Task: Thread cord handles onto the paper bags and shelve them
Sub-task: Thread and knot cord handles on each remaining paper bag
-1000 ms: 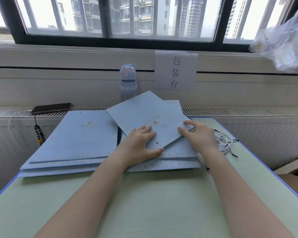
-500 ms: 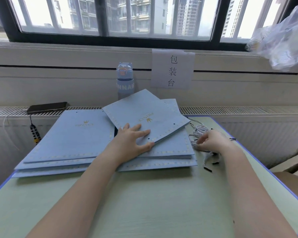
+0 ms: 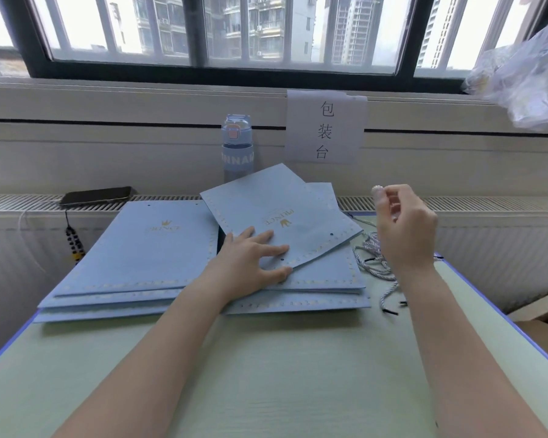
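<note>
A: Daylight comes through a barred window [image 3: 266,33] with tower blocks beyond. What sits under it?

B: A pale ledge with a slatted vent [image 3: 487,203], and against it a green tabletop [image 3: 266,374] with a blue edge. A paper sign [image 3: 325,128] with three characters is stuck to the wall. A blue bottle [image 3: 237,147] stands upright just left of it.

A: And the paper bags [image 3: 298,300]?

B: Flat and light blue, in two stacks side by side on the far half of the tabletop. The left stack [image 3: 146,254] is fairly square. The right stack [image 3: 326,276] carries a top bag [image 3: 285,216] turned askew, with its gold crown mark facing away and two small holes along its lower edge.

A: What is the left hand doing?

B: The left hand [image 3: 253,260] lies flat on that top bag, fingers straight and spread, pressing it down. The thumb reaches past the bag's edge onto the one beneath.

A: The right?

B: The right hand [image 3: 405,229] is raised above the tabletop's right side, fingers curled, thumb and forefinger close together. Whether it pinches anything I cannot tell.

A: Where are the cords?

B: The cords [image 3: 372,265], white flecked with dark and black-tipped, lie in a loose tangle on the tabletop just right of the right stack. They are partly hidden behind that wrist.

A: Anything else?

B: A dark phone [image 3: 95,196] lies on the ledge at left with a beaded strap [image 3: 72,241] hanging below it. Crumpled clear plastic [image 3: 525,74] shows at the upper right.
</note>
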`<state>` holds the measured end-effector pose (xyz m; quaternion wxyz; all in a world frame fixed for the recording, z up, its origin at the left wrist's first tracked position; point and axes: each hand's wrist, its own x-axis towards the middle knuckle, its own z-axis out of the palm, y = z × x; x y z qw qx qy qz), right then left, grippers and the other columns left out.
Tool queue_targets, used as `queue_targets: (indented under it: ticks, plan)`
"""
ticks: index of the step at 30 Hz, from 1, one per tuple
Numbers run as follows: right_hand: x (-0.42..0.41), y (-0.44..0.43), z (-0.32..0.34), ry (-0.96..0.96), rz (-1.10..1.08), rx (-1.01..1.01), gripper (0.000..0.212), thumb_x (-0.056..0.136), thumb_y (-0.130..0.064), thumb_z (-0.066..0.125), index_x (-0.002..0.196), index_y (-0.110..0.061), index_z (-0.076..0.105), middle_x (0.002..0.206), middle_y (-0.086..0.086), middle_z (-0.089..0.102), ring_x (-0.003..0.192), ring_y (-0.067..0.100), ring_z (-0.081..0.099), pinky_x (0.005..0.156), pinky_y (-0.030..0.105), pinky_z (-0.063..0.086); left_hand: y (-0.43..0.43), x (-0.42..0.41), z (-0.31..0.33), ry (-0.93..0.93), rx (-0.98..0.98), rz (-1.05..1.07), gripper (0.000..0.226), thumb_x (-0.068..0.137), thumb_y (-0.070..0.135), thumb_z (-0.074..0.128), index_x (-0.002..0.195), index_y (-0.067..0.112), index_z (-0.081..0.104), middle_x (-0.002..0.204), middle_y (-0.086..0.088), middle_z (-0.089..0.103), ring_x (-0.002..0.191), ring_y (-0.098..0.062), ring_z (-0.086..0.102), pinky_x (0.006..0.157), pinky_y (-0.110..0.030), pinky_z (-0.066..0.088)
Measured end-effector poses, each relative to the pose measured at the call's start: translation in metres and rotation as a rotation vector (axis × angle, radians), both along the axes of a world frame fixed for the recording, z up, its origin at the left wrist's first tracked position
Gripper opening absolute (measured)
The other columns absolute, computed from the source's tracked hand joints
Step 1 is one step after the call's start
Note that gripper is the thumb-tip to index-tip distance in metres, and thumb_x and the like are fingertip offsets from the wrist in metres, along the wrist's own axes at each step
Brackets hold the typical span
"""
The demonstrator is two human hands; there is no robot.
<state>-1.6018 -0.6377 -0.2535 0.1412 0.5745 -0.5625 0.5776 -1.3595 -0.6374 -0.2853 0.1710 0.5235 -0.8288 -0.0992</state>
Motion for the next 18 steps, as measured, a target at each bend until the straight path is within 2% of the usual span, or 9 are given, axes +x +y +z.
queue_targets:
  ticks: [3, 6, 8, 11, 14, 18]
  plan:
    - [0.030, 0.002, -0.008, 0.151, 0.252, 0.067, 0.018, 0.091, -0.022, 0.057, 0.090, -0.008, 0.068, 0.075, 0.004, 0.067, 0.077, 0.023, 0.058, 0.065, 0.020, 0.037, 0.001, -0.004, -0.001, 0.070, -0.053, 0.013, 0.055, 0.087, 0.059, 0.050, 0.138, 0.039, 0.044, 0.153, 0.008, 0.031, 0.144, -0.017, 0.014, 0.117, -0.045, 0.009]
    - [0.055, 0.004, -0.021, 0.307, 0.484, 0.174, 0.017, 0.086, -0.023, 0.059, 0.092, -0.014, 0.072, 0.072, 0.002, 0.067, 0.074, 0.021, 0.060, 0.065, 0.023, 0.042, 0.002, -0.009, 0.001, 0.358, -0.159, -0.014, 0.052, 0.087, 0.046, 0.061, 0.135, 0.029, 0.051, 0.135, 0.007, 0.055, 0.130, -0.011, 0.042, 0.111, -0.038, 0.031]
    - [0.065, 0.005, -0.028, 0.316, 0.567, 0.187, 0.019, 0.087, -0.023, 0.058, 0.095, -0.015, 0.073, 0.073, 0.003, 0.065, 0.071, 0.020, 0.058, 0.065, 0.027, 0.045, 0.005, -0.011, 0.003, 0.530, -0.170, -0.103, 0.038, 0.087, 0.030, 0.067, 0.124, 0.023, 0.062, 0.119, 0.009, 0.066, 0.113, -0.003, 0.056, 0.100, -0.027, 0.042]
    - [0.068, 0.004, -0.029, 0.201, 0.590, 0.108, 0.019, 0.086, -0.025, 0.061, 0.097, -0.016, 0.074, 0.074, 0.004, 0.059, 0.068, 0.018, 0.057, 0.063, 0.024, 0.045, 0.012, -0.015, 0.009, 0.740, -0.040, -0.123, 0.019, 0.087, 0.016, 0.067, 0.106, 0.020, 0.071, 0.100, 0.010, 0.072, 0.099, 0.003, 0.063, 0.085, -0.010, 0.044]
    - [0.066, 0.006, -0.024, 0.150, 0.549, 0.068, 0.017, 0.085, -0.020, 0.064, 0.095, -0.014, 0.075, 0.076, 0.000, 0.061, 0.070, 0.008, 0.055, 0.066, 0.009, 0.042, 0.011, -0.016, 0.013, 0.976, 0.079, -0.067, 0.009, 0.087, 0.017, 0.067, 0.090, 0.022, 0.073, 0.084, 0.006, 0.075, 0.089, -0.002, 0.068, 0.080, -0.011, 0.048]
    - [0.055, 0.004, -0.017, 0.044, 0.349, 0.026, 0.013, 0.087, -0.017, 0.065, 0.092, -0.009, 0.073, 0.075, -0.003, 0.060, 0.062, 0.009, 0.050, 0.062, 0.007, 0.038, 0.008, -0.013, 0.015, 1.062, 0.070, -0.004, 0.007, 0.086, 0.015, 0.066, 0.089, 0.015, 0.072, 0.069, 0.010, 0.071, 0.074, 0.002, 0.066, 0.071, -0.008, 0.046]
